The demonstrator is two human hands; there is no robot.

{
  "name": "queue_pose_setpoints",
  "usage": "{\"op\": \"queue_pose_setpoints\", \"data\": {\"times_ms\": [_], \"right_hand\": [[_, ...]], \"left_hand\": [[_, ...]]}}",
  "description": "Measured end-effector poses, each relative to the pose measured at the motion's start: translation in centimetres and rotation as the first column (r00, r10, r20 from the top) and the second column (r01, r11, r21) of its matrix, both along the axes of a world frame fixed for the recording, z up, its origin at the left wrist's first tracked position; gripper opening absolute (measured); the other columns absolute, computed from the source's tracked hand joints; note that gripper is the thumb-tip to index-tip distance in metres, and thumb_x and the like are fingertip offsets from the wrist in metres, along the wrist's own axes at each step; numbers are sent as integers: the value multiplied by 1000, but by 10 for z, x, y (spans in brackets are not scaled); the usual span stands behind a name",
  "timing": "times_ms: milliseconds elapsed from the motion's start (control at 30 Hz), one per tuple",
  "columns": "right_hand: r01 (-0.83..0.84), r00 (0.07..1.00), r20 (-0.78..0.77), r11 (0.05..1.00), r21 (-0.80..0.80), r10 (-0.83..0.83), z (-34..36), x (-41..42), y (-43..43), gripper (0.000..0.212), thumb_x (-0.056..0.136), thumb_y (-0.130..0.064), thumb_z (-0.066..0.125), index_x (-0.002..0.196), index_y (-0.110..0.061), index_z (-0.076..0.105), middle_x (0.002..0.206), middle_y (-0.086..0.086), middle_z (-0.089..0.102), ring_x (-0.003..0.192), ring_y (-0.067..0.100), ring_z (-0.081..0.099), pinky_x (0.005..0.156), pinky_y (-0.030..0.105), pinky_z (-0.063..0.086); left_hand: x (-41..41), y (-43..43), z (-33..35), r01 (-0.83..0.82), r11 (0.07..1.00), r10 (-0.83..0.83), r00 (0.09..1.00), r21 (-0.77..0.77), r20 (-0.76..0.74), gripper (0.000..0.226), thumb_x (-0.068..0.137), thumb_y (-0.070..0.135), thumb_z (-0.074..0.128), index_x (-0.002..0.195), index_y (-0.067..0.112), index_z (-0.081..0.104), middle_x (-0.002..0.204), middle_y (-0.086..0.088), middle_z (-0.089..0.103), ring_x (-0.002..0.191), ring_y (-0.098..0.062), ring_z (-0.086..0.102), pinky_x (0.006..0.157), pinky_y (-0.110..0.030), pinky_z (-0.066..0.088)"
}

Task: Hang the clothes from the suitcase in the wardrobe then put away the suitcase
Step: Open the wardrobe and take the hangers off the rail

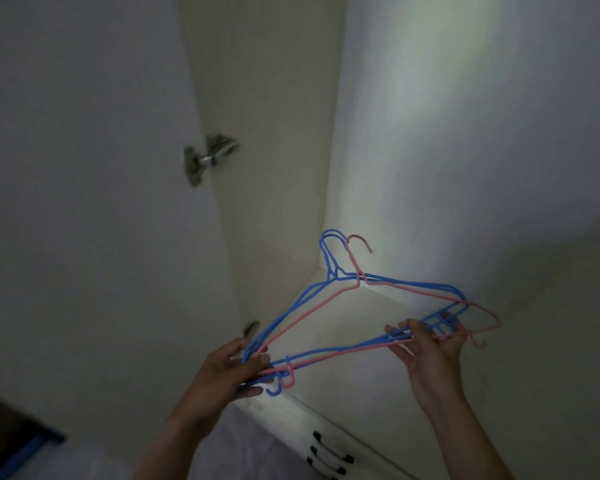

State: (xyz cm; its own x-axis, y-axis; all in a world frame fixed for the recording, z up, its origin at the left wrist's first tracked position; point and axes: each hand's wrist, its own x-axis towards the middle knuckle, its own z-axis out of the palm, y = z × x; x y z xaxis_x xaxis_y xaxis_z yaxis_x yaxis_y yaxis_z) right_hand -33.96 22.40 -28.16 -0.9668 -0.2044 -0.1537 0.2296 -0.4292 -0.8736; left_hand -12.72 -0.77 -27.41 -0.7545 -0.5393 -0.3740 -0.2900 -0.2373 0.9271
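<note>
Left hand [229, 372], nearest at lower centre, grips the left ends of a bunch of wire hangers, fingers curled round the wires. Right hand [430, 348], further right and slightly higher, pinches the lower bars near the right ends between thumb and fingertips.

The bunch consists of several blue hangers [406, 281] and one pink hanger [356, 266]. They are held roughly level with the hooks pointing up and away, just in front of the open wardrobe [430, 133].

Below the hangers is a pale ledge [343, 375] with black drawer handles [329, 452] on its front. The wardrobe door [66, 168] stands open at left, with a metal hinge [208, 157] at its far edge and a second hinge [252, 329] lower down.

A dark object with a blue strip [21, 441] sits at the near left, too blurred to identify.
</note>
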Motion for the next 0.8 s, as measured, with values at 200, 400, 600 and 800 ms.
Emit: {"op": "queue_pose_setpoints", "data": {"times_ms": [200, 400, 600, 800], "right_hand": [[-232, 955, 182, 972, -42, 236, -45, 48, -12, 18, 100, 2, 51, 104, -16, 52, 79, 9, 72, 82, 34, 77, 66, 42, 63], [-490, 807, 353, 870, -48, 474, -65, 103, -47, 17, 101, -5, 52, 88, -8, 61, 77, 9, 73, 78, 27, 77, 64, 35, 63], [-664, 618, 466, 738, -123, 633, -98, 172, -65, 9, 92, -19, 58, 84, -15, 58, 75, 5, 69, 77, 25, 76, 67, 38, 64], [-624, 423, 572, 683, -379, 703, -116, 265, -85, 36, 81, -32, 73, 55, -19, 51, 54, -2, 45, 52, 14, 57, 77, 36, 55]], "left_hand": [[81, 32, -43, -283, 945, 287, 958, 164, 2, 18, 95, 10, 68, 112, 8, 67, 97, -20, 77, 85, -26, 75, 67, -29, 60], [169, 52, -62, -495, 850, 496, 867, 183, 40, 19, 99, 10, 63, 117, 4, 63, 104, -21, 77, 92, -30, 77, 79, -38, 64], [266, 85, -81, -633, 725, 645, 763, 271, 55, 23, 101, 4, 57, 123, 3, 61, 108, -22, 76, 91, -30, 76, 70, -32, 62], [351, 117, -96, -714, 594, 763, 646, 370, 22, 26, 101, 2, 53, 126, 1, 62, 105, -25, 74, 91, -33, 75, 70, -34, 62]]}}
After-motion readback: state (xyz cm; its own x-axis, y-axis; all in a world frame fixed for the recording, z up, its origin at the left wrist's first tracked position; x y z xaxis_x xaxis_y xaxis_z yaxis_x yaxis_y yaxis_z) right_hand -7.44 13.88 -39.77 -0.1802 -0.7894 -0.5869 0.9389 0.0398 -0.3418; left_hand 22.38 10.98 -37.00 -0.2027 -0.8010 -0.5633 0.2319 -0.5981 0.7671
